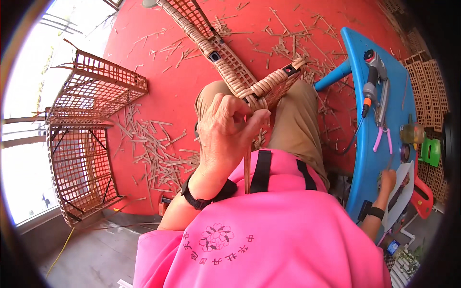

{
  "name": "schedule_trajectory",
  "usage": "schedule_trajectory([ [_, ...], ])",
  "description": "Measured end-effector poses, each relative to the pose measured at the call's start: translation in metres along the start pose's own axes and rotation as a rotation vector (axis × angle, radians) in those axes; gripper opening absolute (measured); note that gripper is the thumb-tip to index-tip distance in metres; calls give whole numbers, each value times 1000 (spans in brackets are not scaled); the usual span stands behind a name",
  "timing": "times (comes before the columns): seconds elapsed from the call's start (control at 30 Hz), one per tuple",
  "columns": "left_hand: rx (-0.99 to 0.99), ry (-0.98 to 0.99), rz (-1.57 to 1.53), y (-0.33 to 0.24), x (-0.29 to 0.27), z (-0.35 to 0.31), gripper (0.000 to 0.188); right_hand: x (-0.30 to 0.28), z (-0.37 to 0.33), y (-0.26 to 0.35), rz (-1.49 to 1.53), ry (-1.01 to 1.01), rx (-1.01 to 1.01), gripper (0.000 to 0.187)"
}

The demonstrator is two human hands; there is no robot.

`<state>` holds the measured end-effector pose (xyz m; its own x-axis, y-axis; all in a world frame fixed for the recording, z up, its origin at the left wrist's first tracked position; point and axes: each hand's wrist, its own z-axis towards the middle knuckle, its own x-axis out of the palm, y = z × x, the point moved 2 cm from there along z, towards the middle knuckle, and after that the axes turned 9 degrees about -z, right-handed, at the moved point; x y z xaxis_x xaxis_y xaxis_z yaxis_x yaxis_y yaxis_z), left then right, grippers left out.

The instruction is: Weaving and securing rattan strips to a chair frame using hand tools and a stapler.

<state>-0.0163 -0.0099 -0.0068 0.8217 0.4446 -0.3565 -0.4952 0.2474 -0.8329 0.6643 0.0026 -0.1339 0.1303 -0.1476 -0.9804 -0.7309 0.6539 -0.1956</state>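
Lattice frames [98, 91], brown open grid w/ dark braces, stand far L. Next, thin flat scraps [163, 168] litter the red floor [129, 182]. L hand [223, 120] pinches narrow on a flat brown strip [247, 173], right by the corner of the woven frame [233, 79]; frame's just beyond the fingertips, over the knees, bars in thick, rounded, ribbed wrapping, sides gridded. Well apart to R, smooth blue surface [370, 168] carries a grey/black hand tool [372, 77] & pink-handled pliers [379, 137]. R hand [388, 180] is there, away from frame; can't tell if it's gripping anything. Far R: lattice panels [425, 81].
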Motion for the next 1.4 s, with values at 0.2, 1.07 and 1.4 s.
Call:
schedule_trajectory([
  [0.2, 32, 26, 22, -1, -7, 5, 32, -44, -42, 21, 670, -182, 113, 20],
  [1.07, 407, 52, 262, -15, 1, -8, 21, -297, -307, 335, 428, 259, -1444, 45],
  [1.4, 394, 129, 182, -11, 1, -12, 16, -296, -315, 338, 377, 116, -1536, 38],
])
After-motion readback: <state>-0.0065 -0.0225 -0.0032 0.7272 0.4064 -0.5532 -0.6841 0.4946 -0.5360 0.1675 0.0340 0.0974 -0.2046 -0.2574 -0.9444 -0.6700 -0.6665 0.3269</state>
